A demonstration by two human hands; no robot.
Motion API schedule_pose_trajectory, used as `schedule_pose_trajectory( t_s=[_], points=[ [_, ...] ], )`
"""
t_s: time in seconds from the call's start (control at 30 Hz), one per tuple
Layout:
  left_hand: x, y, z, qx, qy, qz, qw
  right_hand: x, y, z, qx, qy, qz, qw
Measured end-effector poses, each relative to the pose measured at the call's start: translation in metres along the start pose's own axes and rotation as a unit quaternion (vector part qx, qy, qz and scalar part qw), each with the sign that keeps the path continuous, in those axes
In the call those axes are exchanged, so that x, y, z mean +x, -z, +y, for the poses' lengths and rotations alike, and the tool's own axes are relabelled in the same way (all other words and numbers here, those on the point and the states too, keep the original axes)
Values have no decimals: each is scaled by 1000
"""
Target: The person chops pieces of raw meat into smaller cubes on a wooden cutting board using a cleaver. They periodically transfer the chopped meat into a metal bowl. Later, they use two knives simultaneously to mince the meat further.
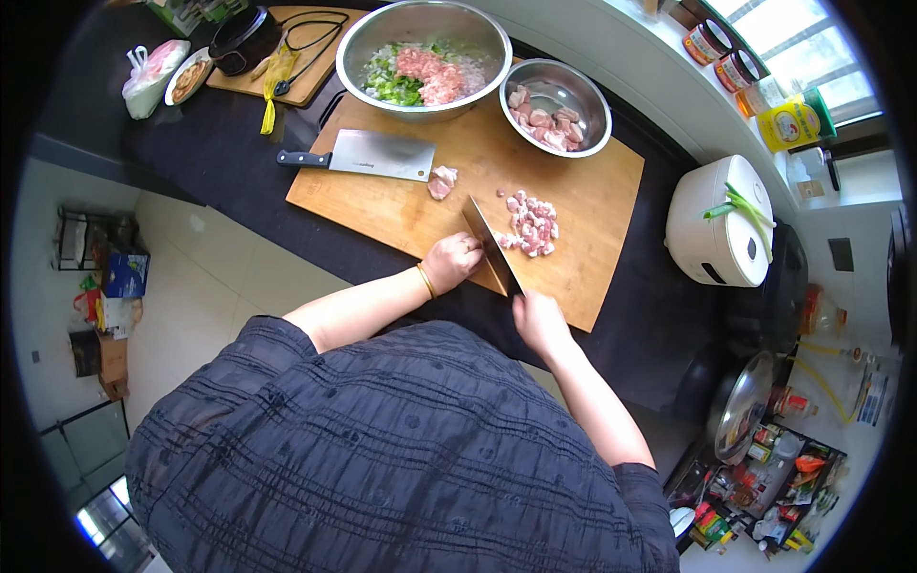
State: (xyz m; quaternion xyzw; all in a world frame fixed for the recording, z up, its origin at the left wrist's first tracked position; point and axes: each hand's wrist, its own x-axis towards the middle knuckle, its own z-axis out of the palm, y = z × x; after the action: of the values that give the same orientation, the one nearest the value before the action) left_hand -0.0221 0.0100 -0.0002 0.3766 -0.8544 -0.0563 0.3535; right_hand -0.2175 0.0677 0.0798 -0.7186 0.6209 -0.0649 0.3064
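Observation:
My right hand (pixel 542 323) is closed round the handle of a kitchen knife (pixel 491 244), whose broad blade stands on edge on the wooden cutting board (pixel 602 210). Left of the blade, my left hand (pixel 453 262) rests on the board with curled fingers close to the steel; whatever is under the fingertips is hidden. Diced raw meat (pixel 533 225) lies in a pile just right of the blade. A larger meat piece (pixel 442 182) sits farther back, beside a cleaver (pixel 382 155) lying flat with its black handle past the board's left edge.
A large steel bowl (pixel 349 43) with minced meat and chopped greens and a smaller steel bowl (pixel 600 105) of meat chunks stand at the back of the board. A white rice cooker (pixel 716 224) with scallions on its lid is at right. Jars (pixel 737 71) line the sill.

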Motion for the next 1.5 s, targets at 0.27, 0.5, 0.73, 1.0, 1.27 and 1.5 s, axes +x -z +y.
schedule_pose_trajectory(
  t_s=[0.27,0.5,0.73,1.0,1.27,1.5],
  points=[
    [7,8,4,-69,148,-49,985,19,19,10,167,-139,4,976],
    [42,0,3,-391,474,-66,786,-8,27,12,175,-83,106,975],
    [48,37,-51,-138,360,80,919,-28,24,3,143,-81,24,986],
    [69,39,-76,58,287,-76,953,-17,10,9,61,-91,94,990],
    [72,40,-75,8,318,-183,930,-19,11,16,154,-115,21,981],
    [95,59,-39,-396,378,-136,826,-20,7,21,188,-75,36,979]
  ],
)
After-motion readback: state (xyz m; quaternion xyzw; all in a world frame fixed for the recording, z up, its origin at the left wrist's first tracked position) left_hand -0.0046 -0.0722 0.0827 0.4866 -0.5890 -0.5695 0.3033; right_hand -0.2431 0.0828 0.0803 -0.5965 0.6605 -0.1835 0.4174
